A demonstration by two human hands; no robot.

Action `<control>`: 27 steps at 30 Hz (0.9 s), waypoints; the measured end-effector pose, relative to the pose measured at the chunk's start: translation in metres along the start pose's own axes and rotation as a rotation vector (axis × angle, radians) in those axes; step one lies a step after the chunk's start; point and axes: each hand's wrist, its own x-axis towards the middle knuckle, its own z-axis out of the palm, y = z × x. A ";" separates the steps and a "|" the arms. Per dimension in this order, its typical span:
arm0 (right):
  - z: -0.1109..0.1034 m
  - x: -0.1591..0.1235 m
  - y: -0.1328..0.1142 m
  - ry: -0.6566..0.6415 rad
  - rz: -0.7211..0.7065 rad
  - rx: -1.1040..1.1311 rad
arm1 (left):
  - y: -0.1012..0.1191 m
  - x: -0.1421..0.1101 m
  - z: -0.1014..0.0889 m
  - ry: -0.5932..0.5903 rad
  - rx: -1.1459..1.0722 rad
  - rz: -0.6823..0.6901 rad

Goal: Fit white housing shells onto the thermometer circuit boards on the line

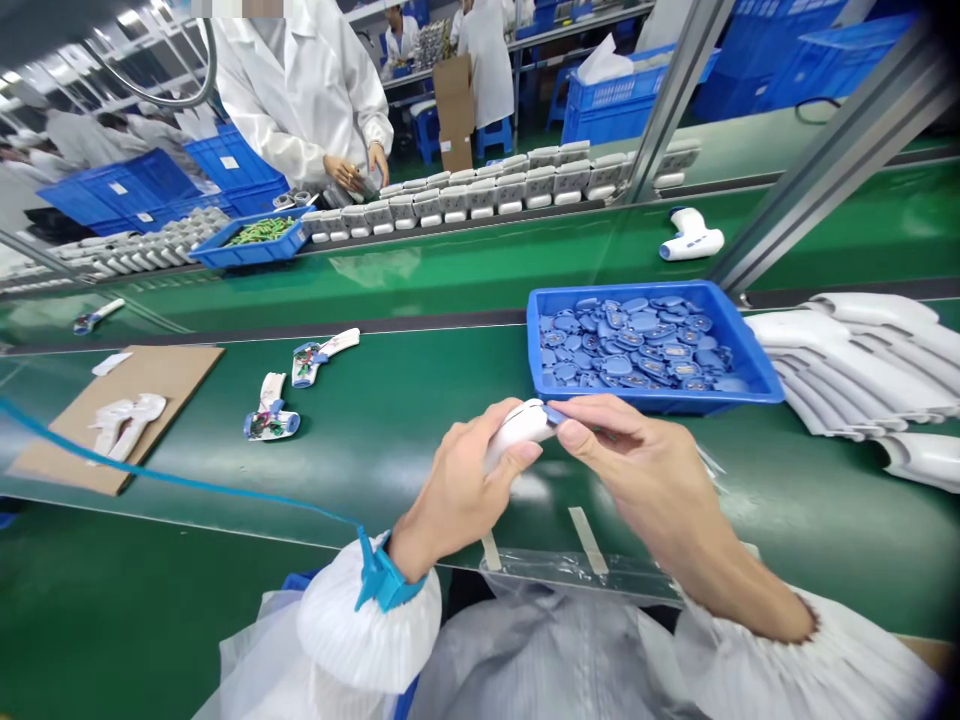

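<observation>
My left hand [469,480] is wrapped round a white plastic thermometer-gun housing [519,428], held above the green bench in front of me. At its right end sits a small blue plastic cap [555,414], pinched by the thumb and fingers of my right hand [637,460]. The cap touches the housing; whether it is fully seated I cannot tell. Just beyond my hands stands a blue tray [536,345] full of similar blue plastic parts [637,340]. A blue wrist strap [386,578] with a cord is on my left wrist.
Two opened gun halves with circuit boards [271,412] [319,358] lie left. Further left, white shells [127,425] rest on cardboard [187,370]. White housings [862,350] are stacked right. Behind runs a green conveyor [450,260] with a finished-looking gun [690,236]; a co-worker [300,90] stands across it.
</observation>
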 end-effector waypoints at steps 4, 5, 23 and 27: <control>-0.002 0.003 0.000 -0.061 -0.084 -0.104 | -0.005 0.002 0.000 -0.073 -0.163 0.014; -0.003 0.004 -0.001 -0.088 -0.093 -0.135 | -0.005 0.002 0.000 -0.070 -0.179 0.016; -0.006 0.001 -0.007 0.051 -0.392 -0.405 | -0.008 0.000 0.008 -0.088 -0.387 -0.149; -0.008 0.004 -0.007 0.036 -0.119 -0.197 | -0.007 0.001 0.003 -0.137 -0.417 -0.151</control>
